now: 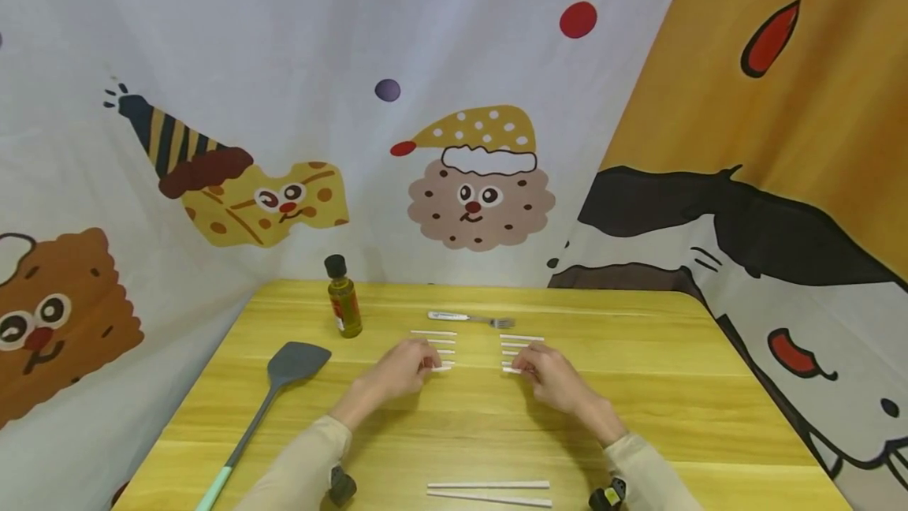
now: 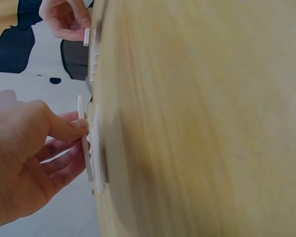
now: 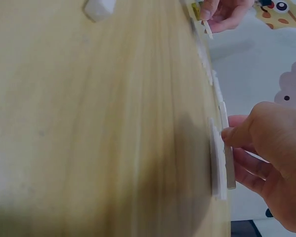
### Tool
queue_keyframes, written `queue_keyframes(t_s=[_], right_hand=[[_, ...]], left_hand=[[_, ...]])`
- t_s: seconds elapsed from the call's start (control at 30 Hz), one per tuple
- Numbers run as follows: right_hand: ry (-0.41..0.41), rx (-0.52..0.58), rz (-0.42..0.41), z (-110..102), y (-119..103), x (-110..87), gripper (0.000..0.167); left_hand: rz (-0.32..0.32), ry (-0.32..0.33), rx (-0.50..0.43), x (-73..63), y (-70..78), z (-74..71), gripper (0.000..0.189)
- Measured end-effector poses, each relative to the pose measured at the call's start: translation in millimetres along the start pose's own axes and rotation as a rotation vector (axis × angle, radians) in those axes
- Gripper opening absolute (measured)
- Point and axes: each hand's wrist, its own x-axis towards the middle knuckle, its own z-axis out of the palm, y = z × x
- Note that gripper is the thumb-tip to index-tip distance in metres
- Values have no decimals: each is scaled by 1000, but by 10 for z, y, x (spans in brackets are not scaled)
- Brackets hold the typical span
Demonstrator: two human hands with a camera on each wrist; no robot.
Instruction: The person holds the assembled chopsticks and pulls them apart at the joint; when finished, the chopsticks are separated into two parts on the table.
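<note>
My left hand (image 1: pixel 407 367) pinches a short white stick (image 2: pixel 90 165) between thumb and fingers, held close over the wooden table. Beneath it lies a column of similar white sticks (image 1: pixel 434 332), partly hidden by the fingers. To the right, my right hand (image 1: pixel 549 377) pinches another short white stick (image 3: pixel 230 173) the same way. It hovers at the near end of a second column of sticks (image 1: pixel 522 337), whose lower ones the hand partly covers. Both columns lie roughly parallel, with bare wood between them.
A fork (image 1: pixel 471 319) with a white handle lies behind the columns. A dark-capped oil bottle (image 1: pixel 345 310) stands at back left, and a grey spatula (image 1: pixel 292 363) with a mint handle lies at left. Two long white chopsticks (image 1: pixel 489 485) lie near the front.
</note>
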Motion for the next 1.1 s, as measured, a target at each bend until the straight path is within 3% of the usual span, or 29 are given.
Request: queue_keyframes(t_s=[0.7, 1.1], right_hand=[[-60, -32, 49, 95, 12, -28, 22], [-83, -25, 79, 91, 24, -39, 22]], left_hand=[[27, -31, 24, 59, -70, 122, 17], [-11, -37, -3, 66, -85, 136, 17]])
